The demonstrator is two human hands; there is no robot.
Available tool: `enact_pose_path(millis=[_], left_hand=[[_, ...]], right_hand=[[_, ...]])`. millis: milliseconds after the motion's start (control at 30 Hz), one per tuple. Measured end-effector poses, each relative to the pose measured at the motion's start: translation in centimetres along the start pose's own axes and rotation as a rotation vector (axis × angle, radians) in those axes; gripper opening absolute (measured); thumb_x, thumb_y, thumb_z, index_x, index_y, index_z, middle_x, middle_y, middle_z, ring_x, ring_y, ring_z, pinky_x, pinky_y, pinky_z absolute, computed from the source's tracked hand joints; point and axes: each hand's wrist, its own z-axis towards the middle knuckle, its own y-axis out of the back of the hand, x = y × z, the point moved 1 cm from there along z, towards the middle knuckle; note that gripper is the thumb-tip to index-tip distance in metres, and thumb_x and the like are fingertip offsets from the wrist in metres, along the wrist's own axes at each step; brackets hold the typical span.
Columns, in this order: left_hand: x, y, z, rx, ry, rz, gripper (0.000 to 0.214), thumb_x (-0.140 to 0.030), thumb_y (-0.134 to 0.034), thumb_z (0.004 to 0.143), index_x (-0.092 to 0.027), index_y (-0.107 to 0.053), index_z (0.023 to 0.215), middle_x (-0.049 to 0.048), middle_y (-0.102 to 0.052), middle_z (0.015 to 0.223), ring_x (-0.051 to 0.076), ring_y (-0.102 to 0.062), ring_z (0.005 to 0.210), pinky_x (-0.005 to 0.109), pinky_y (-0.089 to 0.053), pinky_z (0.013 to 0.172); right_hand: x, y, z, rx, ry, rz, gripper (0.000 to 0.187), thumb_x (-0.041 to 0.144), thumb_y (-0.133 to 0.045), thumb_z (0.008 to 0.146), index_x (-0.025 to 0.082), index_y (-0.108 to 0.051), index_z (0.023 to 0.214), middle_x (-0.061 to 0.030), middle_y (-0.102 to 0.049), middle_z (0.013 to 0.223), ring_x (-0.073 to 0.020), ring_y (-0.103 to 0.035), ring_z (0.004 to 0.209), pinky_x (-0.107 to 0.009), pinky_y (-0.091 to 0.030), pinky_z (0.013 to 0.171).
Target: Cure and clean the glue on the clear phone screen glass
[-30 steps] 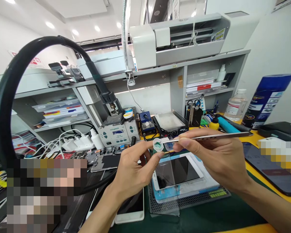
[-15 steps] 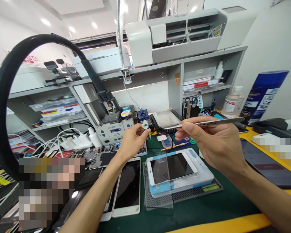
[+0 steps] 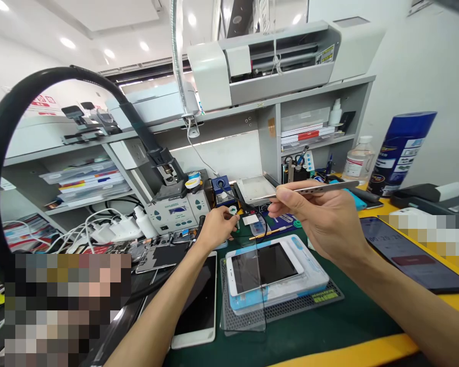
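My left hand (image 3: 219, 228) is at the back of the green mat, its fingers closed at a small round white piece with a green middle (image 3: 233, 209), partly hidden by the fingertips. My right hand (image 3: 321, 214) is raised over the mat, gripping thin metal tweezers (image 3: 325, 187) with holes along them, tip pointing left. Below and between the hands lies a white phone (image 3: 279, 262), screen up, on a blue-and-white box (image 3: 317, 279). A clear glass sheet (image 3: 248, 311) overlaps the phone's left part. Under the box is a dark perforated pad (image 3: 290, 312).
Another white-framed phone (image 3: 197, 306) lies left of the pad, beside my forearm. A dark phone (image 3: 409, 250) is at the right. Behind stand a hot-air station (image 3: 176, 211), a blue spray can (image 3: 401, 153) and a clear bottle (image 3: 358, 159). A black hose (image 3: 42, 76) arches at left.
My left hand has lowered slightly with the small round piece, and its fingers now cover more of it. My right hand still holds the tweezers up. The whole view has shifted a little.
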Motion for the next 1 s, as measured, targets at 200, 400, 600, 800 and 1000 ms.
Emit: enact_pose_path(millis=[200,400,600,800,1000], left_hand=[[-0.2,0.2,-0.2,0.011,0.049,0.021,0.033,-0.036,-0.063,0.097,-0.016,-0.062,0.123,0.0092,-0.067,0.115,0.021,-0.068,0.092,0.039,-0.060,0.077],[0.0,0.5,-0.4,0.027,0.057,0.034,0.032,-0.036,-0.062,0.097,-0.015,-0.063,0.121,0.0084,-0.068,0.112,0.019,-0.068,0.088,0.037,-0.060,0.075],[-0.1,0.7,-0.5,-0.002,0.037,0.037,0.032,-0.036,-0.063,0.097,-0.016,-0.062,0.122,0.0083,-0.068,0.112,0.019,-0.068,0.088,0.037,-0.060,0.075],[-1.8,3.0,-3.2,-0.103,-0.016,0.062,0.048,-0.041,-0.064,0.093,-0.012,-0.055,0.129,0.0143,-0.069,0.118,0.018,-0.069,0.072,0.028,-0.054,0.052],[-2.2,3.8,-9.4,0.019,0.068,0.195,0.067,-0.073,-0.063,0.079,-0.013,-0.067,0.108,0.0040,-0.065,0.075,0.020,-0.060,0.061,0.030,-0.040,0.050]], right_hand=[[0.0,0.0,0.1,-0.017,-0.015,0.031,0.009,0.031,-0.082,0.083,0.022,-0.081,0.083,-0.0007,-0.077,0.075,-0.0152,-0.075,0.069,-0.025,-0.066,0.068],[0.1,0.0,0.2,-0.025,-0.027,0.038,0.010,0.031,-0.082,0.083,0.021,-0.081,0.082,-0.0009,-0.076,0.074,-0.0149,-0.074,0.068,-0.025,-0.066,0.068],[0.2,0.0,0.1,-0.038,-0.039,0.040,0.011,0.032,-0.083,0.083,0.021,-0.081,0.083,-0.0019,-0.077,0.073,-0.0161,-0.075,0.068,-0.026,-0.066,0.068],[0.4,-0.1,0.2,-0.048,-0.051,0.040,0.014,0.032,-0.084,0.081,0.019,-0.081,0.083,-0.0039,-0.077,0.073,-0.0172,-0.075,0.068,-0.027,-0.066,0.067],[0.6,-0.3,0.2,-0.039,-0.119,0.128,0.012,0.029,-0.085,0.079,0.018,-0.081,0.079,-0.0035,-0.076,0.071,-0.0153,-0.073,0.065,-0.025,-0.065,0.065]])
